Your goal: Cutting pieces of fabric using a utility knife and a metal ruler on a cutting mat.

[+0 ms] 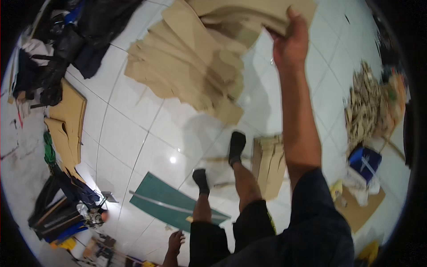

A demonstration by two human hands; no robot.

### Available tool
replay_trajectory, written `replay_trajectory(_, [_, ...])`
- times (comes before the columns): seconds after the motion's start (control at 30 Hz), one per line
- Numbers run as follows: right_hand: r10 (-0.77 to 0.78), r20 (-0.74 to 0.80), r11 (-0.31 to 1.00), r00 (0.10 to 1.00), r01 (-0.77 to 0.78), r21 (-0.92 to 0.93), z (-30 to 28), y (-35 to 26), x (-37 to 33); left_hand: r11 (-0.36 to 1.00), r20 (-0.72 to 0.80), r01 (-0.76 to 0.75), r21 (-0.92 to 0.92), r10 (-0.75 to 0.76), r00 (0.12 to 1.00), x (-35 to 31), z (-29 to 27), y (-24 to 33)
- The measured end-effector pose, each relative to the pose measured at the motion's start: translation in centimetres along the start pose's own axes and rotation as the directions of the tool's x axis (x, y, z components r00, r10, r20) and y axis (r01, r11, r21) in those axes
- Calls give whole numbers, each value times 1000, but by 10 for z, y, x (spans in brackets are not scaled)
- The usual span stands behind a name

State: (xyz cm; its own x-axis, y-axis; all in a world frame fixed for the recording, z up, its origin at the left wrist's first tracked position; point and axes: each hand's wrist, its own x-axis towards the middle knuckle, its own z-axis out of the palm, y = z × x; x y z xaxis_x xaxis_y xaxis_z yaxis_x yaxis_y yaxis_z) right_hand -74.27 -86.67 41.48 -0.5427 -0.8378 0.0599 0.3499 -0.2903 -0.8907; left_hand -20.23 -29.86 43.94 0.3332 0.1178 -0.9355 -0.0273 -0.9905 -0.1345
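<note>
My right hand (pixel 291 44) is closed on the edge of a large tan sheet (pixel 251 11), arm stretched far forward. The sheet looks like leather; its kind is not certain. More of the tan material (pixel 187 66), wrinkled and ragged-edged, spreads over the white tiled floor in front of me. My left hand (pixel 176 240) hangs low beside my left leg, its fingers loosely curled and apart, with nothing visible in them. Nearest to it lies a green cutting mat (pixel 167 200) with a long metal ruler (pixel 178 207) across it.
Just right of my feet lies a stack of tan pieces (pixel 268 167). Scraps are heaped (pixel 365 104) at the right, near a blue box (pixel 364 163). Folded tan sheets (pixel 71 118) lie at the left, below black plastic bags (pixel 95 33).
</note>
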Motion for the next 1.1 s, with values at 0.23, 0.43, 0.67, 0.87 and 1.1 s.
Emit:
replay_trajectory(0.23, [-146,-232,983,962,114,-146,-58,-211,-151,977,74,-176,121,168,983,38,-49,22])
replay_trajectory(0.43, [-294,-556,906,777,41,-422,-96,-331,-325,878,129,-416,238,396,909,40,-83,93])
replay_trajectory(0.67, [-176,-727,924,664,-143,-354,-158,-380,-459,742,411,-567,357,421,809,-13,39,130])
replay_trajectory(0.87, [-73,-718,980,692,-85,-181,-200,-379,-510,701,777,-592,398,85,623,-69,214,73])
replay_trajectory(1.1, [-47,-748,994,662,105,30,-254,-359,-590,876,898,-355,326,-169,407,-102,398,27])
